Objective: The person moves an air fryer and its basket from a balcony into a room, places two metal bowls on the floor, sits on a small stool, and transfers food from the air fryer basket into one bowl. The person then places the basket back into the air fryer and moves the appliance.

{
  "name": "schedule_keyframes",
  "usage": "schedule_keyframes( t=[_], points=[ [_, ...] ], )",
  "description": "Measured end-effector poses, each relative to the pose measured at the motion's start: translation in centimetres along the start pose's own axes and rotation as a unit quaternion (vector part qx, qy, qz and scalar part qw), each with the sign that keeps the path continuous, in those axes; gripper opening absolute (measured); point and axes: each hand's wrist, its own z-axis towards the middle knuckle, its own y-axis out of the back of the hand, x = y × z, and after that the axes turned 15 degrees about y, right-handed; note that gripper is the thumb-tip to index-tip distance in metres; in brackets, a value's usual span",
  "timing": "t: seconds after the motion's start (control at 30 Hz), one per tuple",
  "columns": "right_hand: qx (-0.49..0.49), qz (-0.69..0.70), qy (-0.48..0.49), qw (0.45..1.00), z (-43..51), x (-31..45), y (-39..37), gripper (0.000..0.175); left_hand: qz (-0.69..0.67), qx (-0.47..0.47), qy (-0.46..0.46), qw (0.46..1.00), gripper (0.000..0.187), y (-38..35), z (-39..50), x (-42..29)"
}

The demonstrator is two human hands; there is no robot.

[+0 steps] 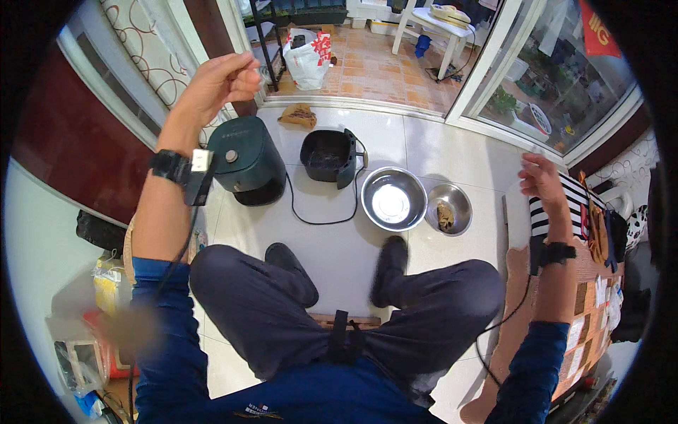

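My left hand (228, 82) is raised at the upper left with nothing seen in it, its fingers partly curled, above the dark green air fryer (246, 153). My right hand (541, 177) is lifted at the right, fingers loosely bent, and appears to hold nothing. On the floor between them stand the air fryer's black basket (327, 156) with its handle, a large stainless steel bowl (394, 199) showing bright reflections, and a smaller metal bowl (456, 209) with a brown lump (445, 217) in it. A crumpled brown item (297, 115) lies behind the basket.
A black power cord (323, 223) loops across the tiled floor. Beyond the sliding door's track (360, 106) are a white plastic bag (307, 61) and a white stool (442, 18). A striped cloth (551, 204) lies at the right. My feet rest before the seat.
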Motion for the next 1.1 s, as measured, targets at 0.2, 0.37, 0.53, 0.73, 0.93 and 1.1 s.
schedule_keyframes(
  t=[0.2,0.37,0.53,0.73,0.93,1.1],
  points=[
    [0.134,0.039,-0.014,0.990,7.7,-4.9,-11.9,0.041,-0.211,-0.053,0.099,0.971,0.027,-5.8,8.7,12.2],
    [0.248,0.057,-0.060,0.965,10.8,-13.2,-24.4,0.049,-0.392,-0.075,0.252,0.882,0.019,-11.1,9.6,27.1],
    [0.191,-0.037,0.053,0.979,14.5,-20.7,-36.9,0.062,-0.393,-0.119,0.422,0.808,0.019,-15.6,8.9,36.4],
    [0.187,-0.151,0.202,0.950,18.6,-23.5,-46.0,0.039,-0.381,-0.092,0.457,0.798,0.023,-17.3,7.8,38.8],
    [0.249,-0.206,0.199,0.925,19.0,-21.8,-48.0,0.022,-0.375,-0.089,0.468,0.795,0.022,-18.1,7.7,39.1],
    [0.317,-0.220,0.218,0.897,16.7,-20.3,-49.6,0.023,-0.393,-0.083,0.448,0.799,0.024,-17.9,7.0,39.6]
  ],
)
